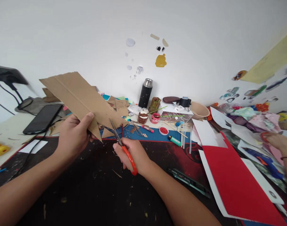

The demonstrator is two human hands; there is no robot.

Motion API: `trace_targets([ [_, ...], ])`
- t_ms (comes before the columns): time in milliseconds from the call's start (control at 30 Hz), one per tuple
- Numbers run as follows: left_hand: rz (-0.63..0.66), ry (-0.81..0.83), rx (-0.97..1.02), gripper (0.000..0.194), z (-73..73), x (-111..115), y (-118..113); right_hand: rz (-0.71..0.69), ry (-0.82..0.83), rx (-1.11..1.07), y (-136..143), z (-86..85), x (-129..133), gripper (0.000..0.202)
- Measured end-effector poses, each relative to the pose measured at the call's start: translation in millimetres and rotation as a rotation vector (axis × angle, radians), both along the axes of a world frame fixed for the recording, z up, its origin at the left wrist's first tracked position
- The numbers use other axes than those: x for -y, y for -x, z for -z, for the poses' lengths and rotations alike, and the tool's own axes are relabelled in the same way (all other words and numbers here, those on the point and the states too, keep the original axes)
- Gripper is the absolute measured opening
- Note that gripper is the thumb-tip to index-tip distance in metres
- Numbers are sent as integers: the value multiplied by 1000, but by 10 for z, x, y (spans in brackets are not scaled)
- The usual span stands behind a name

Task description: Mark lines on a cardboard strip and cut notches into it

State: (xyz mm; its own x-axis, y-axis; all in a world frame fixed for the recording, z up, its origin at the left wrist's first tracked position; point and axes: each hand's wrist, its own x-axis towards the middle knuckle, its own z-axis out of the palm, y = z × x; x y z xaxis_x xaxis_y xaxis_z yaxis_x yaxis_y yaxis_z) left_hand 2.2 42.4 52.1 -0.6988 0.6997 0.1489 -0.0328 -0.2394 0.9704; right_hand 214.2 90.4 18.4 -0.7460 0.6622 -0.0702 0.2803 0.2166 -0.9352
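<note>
A brown cardboard piece [79, 97] is raised above the left part of the dark desk mat. My left hand [74, 135] grips its lower edge, thumb on the near face and fingers mostly hidden behind. Orange-handled scissors [129, 159] are in my right hand [135, 153], with fingers wrapped round the handles. The scissor blades point up and to the left and meet the cardboard near its lower right end. A narrow pointed strip of cardboard hangs down beside my left hand.
Behind stand a black thermos [145, 93] and small jars. A phone [42, 119] lies at left. Red card [242, 182], white sheets and a glue gun [266, 160] are at right. Another person's hand [275, 139] shows at the right edge. A cutter [189, 181] lies on the mat.
</note>
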Motion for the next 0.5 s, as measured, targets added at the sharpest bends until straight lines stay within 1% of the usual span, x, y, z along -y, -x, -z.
trace_targets([
  [100, -9, 8, -4, 34, -7, 8, 7, -24, 34, -52, -10, 35, -25, 39],
  [267, -13, 24, -19, 34, -18, 18, 28, -32, 95, -86, -9, 16, -43, 46],
  [500, -9, 26, -61, 33, -21, 8, 57, -42, 38, -43, -7, 25, -66, 45],
])
